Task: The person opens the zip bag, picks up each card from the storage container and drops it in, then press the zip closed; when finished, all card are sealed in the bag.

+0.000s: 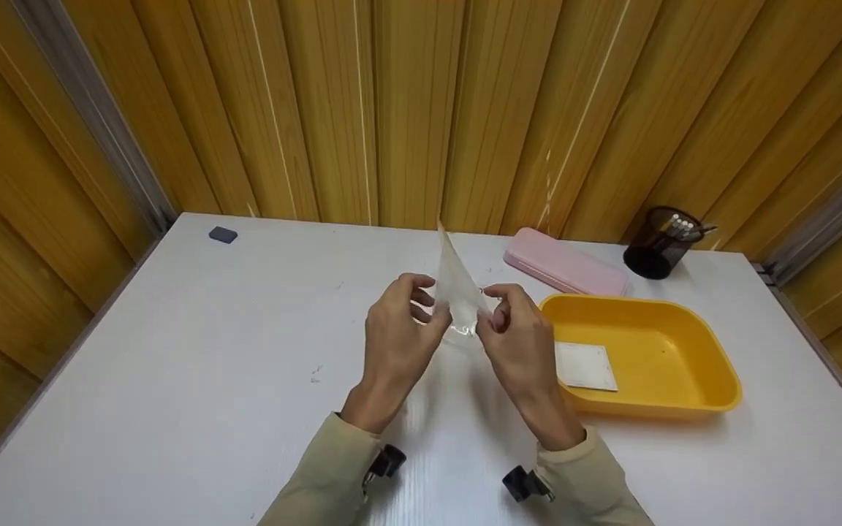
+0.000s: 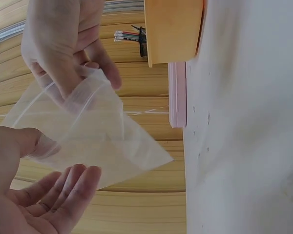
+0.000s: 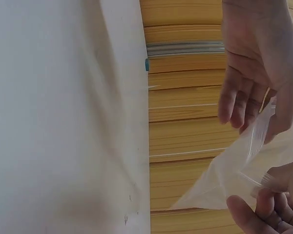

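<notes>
Both hands hold a clear zip-lock bag (image 1: pixel 456 274) above the table. In the left wrist view the bag (image 2: pixel 136 146) hangs slantwise with one corner pointing away. My left hand (image 1: pixel 395 336) has its thumb on one side of the bag, the other fingers bent behind it. My right hand (image 1: pixel 522 343) pinches the opposite edge near the zip strip, between thumb and fingers. Fingertips show through the thin plastic of the bag (image 3: pixel 219 180) in the right wrist view. Nothing shows inside the bag.
Beside the right hand stands a yellow bin (image 1: pixel 684 405) with a flat white square (image 1: pixel 586 367) in it. Behind it lie a pink case (image 1: pixel 567 263) and a black mesh cup (image 1: pixel 655 252) of pencils. A small dark block (image 1: pixel 223 234) sits far left, near the wood-look wall (image 1: pixel 414 109).
</notes>
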{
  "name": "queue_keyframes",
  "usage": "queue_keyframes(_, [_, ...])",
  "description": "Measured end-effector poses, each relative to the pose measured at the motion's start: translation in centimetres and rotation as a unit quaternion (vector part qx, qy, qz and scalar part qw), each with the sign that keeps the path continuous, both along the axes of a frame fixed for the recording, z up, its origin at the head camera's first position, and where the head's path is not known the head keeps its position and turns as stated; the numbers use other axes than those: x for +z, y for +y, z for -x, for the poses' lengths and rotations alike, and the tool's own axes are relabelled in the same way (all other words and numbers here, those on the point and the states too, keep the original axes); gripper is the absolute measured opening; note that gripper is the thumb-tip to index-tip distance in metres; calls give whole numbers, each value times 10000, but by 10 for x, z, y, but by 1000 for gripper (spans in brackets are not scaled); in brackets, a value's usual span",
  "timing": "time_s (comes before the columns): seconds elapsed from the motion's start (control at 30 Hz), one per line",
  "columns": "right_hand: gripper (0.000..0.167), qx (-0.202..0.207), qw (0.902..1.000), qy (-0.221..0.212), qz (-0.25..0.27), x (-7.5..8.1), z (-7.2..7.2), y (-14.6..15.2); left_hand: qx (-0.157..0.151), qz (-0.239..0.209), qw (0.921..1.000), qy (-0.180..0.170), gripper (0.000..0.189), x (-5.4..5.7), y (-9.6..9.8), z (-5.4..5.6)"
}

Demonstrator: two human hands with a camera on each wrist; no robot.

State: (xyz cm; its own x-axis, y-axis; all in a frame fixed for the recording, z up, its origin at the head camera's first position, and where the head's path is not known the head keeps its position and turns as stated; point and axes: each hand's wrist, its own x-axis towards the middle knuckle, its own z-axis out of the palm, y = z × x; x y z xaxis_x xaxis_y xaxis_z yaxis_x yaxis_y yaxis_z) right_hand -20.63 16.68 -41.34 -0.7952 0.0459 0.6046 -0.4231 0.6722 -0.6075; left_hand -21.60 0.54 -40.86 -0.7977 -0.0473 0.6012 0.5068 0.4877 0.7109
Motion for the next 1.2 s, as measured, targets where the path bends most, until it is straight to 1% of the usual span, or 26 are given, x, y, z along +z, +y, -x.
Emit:
queue_keyframes(0.1, [30, 76, 9999, -136, 43, 1, 0, 2, -99, -48, 9993, 358, 25, 5, -6, 2])
queue_keyframes(0.13, [28, 121, 9998, -156, 85, 1, 0, 2, -118, -52, 9991, 404, 25, 6, -8, 2])
queue_keyframes(0.2, [27, 231, 9996, -103, 154, 2, -1, 3, -130, -75, 9992, 373, 22, 8, -12, 2])
queue_keyframes(0.33, [26, 454, 9984, 278, 173, 3, -4, 5, -104, -161, 9997, 167, 16, 12, -18, 3])
queue_keyframes(0.4, [25, 545, 9970, 529, 114, 4, -5, 6, -105, -201, 9996, 147, 14, 15, -22, 3])
queue_keyframes(0.53, [19, 625, 9936, 935, 57, 7, -6, 6, -138, -208, 9993, 270, 10, 22, -27, 2])
queue_keyframes(0.67, [12, 622, 9919, 1102, 96, 14, -6, 8, -191, -204, 9983, 518, 13, 27, -30, 1])
queue_keyframes(0.8, [9, 735, 9909, 1117, 166, 21, -6, 11, -331, -253, 9961, 780, 23, 33, -32, -2])
queue_keyframes(0.87, [8, 800, 9907, 1081, 197, 24, -6, 15, -379, -229, 9953, 864, 25, 36, -32, -3])
queue_keyframes(1.0, [7, 987, 9902, 983, 96, 36, 0, 22, -365, -71, 9966, 734, 18, 45, -31, -3])
queue_keyframes(1.1, [6, 1113, 9900, 863, -102, 47, 7, 27, -345, 10, 9978, 568, 12, 48, -30, 1])
queue_keyframes(1.2, [6, 1171, 9901, 729, -269, 55, 13, 29, -341, 5, 9978, 560, 7, 50, -31, 7])
